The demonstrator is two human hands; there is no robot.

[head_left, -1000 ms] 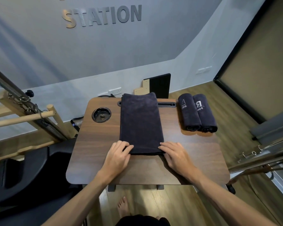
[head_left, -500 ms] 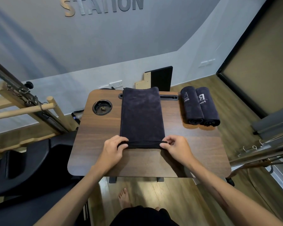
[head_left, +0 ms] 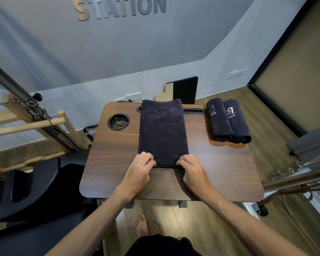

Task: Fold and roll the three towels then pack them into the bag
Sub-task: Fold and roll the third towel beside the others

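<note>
A dark folded towel (head_left: 163,132) lies lengthwise down the middle of the wooden table (head_left: 107,157). Its near end is turned over into a small tight roll. My left hand (head_left: 140,169) grips the roll's left end and my right hand (head_left: 189,169) grips its right end, fingers curled over it. Two rolled dark towels (head_left: 228,121) with white lettering lie side by side at the table's far right. No bag is in view.
A round cup holder (head_left: 118,121) is set into the table at the far left, with a slot (head_left: 192,110) along the far edge. Wooden and metal exercise frames stand left (head_left: 35,122) and right (head_left: 303,174). A black seat (head_left: 35,182) is at the lower left.
Both hands lifted the towel's near edge, turned it over and rolled it a short way away from me. The roll is now thicker than half a second ago.
</note>
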